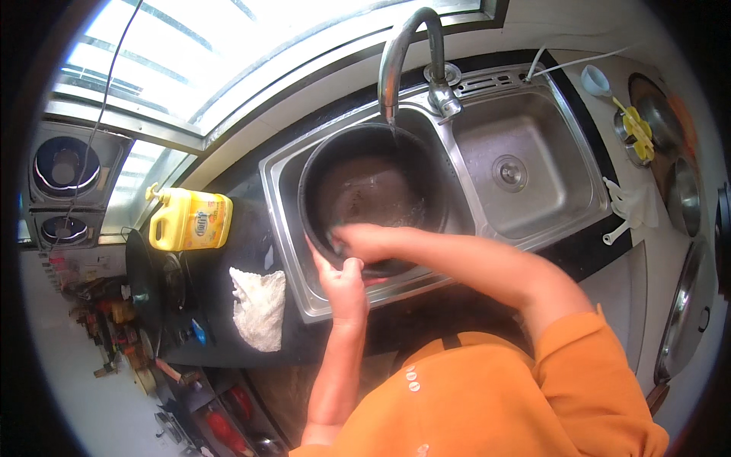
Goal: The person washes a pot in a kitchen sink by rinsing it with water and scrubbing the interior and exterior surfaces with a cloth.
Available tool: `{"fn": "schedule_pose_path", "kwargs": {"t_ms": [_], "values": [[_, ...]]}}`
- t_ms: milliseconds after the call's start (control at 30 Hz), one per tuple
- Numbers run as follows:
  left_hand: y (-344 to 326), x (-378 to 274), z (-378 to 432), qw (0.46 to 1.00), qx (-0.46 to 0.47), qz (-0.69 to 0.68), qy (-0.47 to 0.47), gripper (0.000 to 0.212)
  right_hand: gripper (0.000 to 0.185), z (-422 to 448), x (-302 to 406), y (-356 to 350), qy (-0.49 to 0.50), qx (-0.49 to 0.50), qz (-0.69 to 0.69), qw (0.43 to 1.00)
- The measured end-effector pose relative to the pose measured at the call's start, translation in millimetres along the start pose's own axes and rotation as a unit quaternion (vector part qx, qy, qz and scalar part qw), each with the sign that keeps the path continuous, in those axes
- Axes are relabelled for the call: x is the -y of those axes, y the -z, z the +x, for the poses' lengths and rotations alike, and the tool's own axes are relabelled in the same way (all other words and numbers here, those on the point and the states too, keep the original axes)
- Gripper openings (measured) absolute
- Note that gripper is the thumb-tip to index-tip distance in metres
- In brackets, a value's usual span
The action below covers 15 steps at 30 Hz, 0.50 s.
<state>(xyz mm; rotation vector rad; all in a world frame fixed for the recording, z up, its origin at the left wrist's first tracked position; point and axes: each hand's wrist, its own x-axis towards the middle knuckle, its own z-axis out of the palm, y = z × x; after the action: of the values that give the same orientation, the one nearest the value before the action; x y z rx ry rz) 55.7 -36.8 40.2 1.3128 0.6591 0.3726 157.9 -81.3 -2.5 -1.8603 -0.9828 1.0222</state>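
A large dark round pot (374, 188) sits in the left basin of a double steel sink, with some water inside it. A thin stream runs into the pot from the curved chrome faucet (394, 74). My left hand (344, 283) grips the pot's near-left rim, thumb on top. Inside the pot, against its near-left wall, my right hand (364, 243) is closed on a greenish-grey scrubber (337, 240), mostly hidden by the fingers.
Left of the sink, a yellow pump bottle (194, 220) and a whitish cloth (258, 308) lie on the black counter. The right basin (522, 165) has a drain strainer. A light blue cup (595, 80), metal bowls and a large lid (682, 314) are along the right side.
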Motion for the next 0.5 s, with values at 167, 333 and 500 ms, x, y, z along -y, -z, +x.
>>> {"fn": "schedule_pose_path", "kwargs": {"t_ms": [167, 333, 500], "values": [[10.8, 0.3, 1.2, 0.998, 0.037, 0.014, 0.044, 0.085, 0.028, -48.0, -25.7, 42.2, -0.075, 0.179, -0.278, 0.941], [-3.1, 2.5, -14.4, 0.996, 0.047, 0.027, 0.064, 0.080, 0.023, -31.5, -68.6, 72.9, 0.059, -0.027, -0.633, 0.771], [-0.7, -8.3, -15.5, 0.995, 0.042, -0.007, 0.094, 0.076, 0.024, 14.7, -58.9, 51.3, 0.003, -0.332, -0.307, 0.892]]}}
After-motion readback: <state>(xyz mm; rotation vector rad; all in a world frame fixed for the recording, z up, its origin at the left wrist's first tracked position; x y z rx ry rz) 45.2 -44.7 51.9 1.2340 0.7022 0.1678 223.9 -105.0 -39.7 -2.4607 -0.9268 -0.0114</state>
